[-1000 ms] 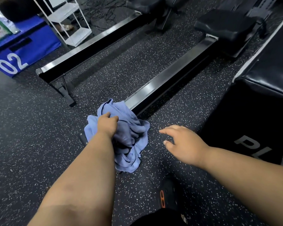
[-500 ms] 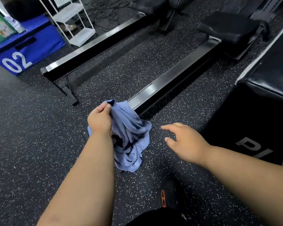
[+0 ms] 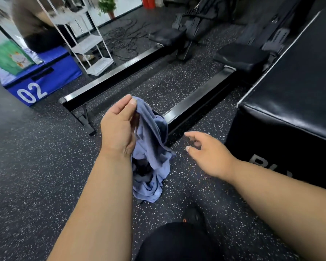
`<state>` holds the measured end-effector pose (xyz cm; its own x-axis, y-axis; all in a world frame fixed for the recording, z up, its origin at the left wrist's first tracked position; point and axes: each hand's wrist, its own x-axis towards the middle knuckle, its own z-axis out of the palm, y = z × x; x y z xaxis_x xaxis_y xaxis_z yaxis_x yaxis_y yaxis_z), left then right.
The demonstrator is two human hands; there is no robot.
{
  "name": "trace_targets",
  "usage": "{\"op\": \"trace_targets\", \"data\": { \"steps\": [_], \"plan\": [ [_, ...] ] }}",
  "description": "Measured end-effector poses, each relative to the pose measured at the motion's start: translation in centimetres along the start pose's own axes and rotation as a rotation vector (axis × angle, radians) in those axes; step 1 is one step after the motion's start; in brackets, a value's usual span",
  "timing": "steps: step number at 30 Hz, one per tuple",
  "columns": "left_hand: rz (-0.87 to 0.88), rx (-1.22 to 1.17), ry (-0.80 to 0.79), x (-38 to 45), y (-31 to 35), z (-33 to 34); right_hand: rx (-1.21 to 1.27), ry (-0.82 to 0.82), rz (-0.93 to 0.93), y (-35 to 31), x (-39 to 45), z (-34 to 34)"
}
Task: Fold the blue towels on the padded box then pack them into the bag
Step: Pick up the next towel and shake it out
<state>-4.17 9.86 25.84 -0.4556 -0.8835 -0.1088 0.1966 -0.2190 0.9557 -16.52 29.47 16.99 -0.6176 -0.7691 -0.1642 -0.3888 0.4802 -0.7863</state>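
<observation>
blue towels [image 3: 151, 147] hang crumpled over speckled gym floor [image 3: 36, 166].

Speckled gym floor [image 3: 36, 166], white shelf [image 3: 87, 46]

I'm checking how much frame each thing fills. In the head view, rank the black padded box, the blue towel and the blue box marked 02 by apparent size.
1. black padded box, though nearness inflates it
2. blue box marked 02 and blue towel: look alike, so unranked

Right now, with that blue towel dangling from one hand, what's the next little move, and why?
Probably carry the blue towel right, onto the black padded box. The left hand pinches only its top edge, it hangs crumpled, and the right hand is open and free to help spread it.
</observation>
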Motion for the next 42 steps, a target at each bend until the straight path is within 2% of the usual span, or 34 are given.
{"op": "trace_targets", "data": {
  "steps": [10, 14, 19, 24, 26, 30, 33, 39, 42],
  "plan": [
    [0.024, -0.14, -0.272, -15.3, 9.6, 7.1, 0.26, 0.189, -0.064, -3.3, -10.4, -7.1],
    [-0.006, -0.186, -0.369, -20.4, 11.8, 8.1, 0.441, 0.266, 0.002, -3.1, -15.1, -11.1],
    [-0.109, -0.238, -0.433, -26.7, 13.2, 9.0, 0.512, 0.22, 0.063, -3.0, -21.2, -14.2],
    [-0.17, -0.283, -0.495, -31.2, 14.0, 10.5, 0.442, 0.054, 0.066, -2.2, -25.9, -15.9],
    [-0.169, -0.267, -0.516, -32.6, 14.2, 11.0, 0.432, 0.048, 0.043, -1.7, -27.5, -16.4],
    [-0.158, -0.203, -0.543, -34.2, 14.5, 11.7, 0.476, 0.131, -0.006, -1.2, -31.0, -18.1],
    [-0.137, -0.128, -0.505, -34.1, 14.4, 11.4, 0.581, 0.243, -0.008, -0.6, -33.0, -19.8],
    [-0.107, -0.017, -0.447, -34.0, 13.6, 10.8, 0.6, 0.477, -0.043, 0.6, -36.6, -23.3],
    [-0.088, 0.036, -0.465, -34.3, 12.9, 11.2, 0.554, 0.53, -0.045, 0.9, -38.0, -24.5]
  ]
}}
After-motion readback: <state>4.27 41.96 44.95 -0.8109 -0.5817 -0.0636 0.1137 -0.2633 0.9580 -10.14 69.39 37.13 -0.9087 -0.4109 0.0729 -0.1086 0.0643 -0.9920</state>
